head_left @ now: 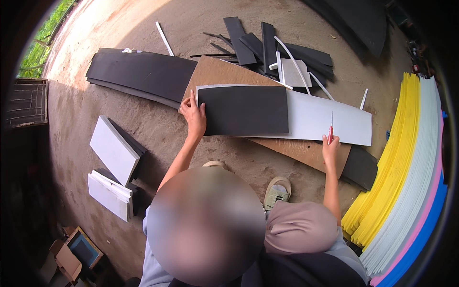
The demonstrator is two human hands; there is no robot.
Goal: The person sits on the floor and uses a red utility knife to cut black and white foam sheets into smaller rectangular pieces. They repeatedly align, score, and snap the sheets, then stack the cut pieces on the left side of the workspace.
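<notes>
A black foam sheet (244,111) lies on top of a longer white foam sheet (330,115), whose right part stays uncovered. Both rest on a brown wooden board (296,152) set at a slant on the ground. My left hand (193,117) grips the left edge of the black sheet, thumb on its face and forefinger pointing up along the edge. In my right hand (330,146) is a red-handled knife (330,134), its thin blade pointing away from me above the white sheet. The fingers close round the handle.
Under the board's left end lie long black sheets (143,71). Black and white offcuts (253,48) are heaped beyond it. White-topped stacks of pieces (114,148) lie at left. Tall stacked yellow sheets (387,162) and white sheets (416,182) stand close at right. A blurred disc hides the lower middle.
</notes>
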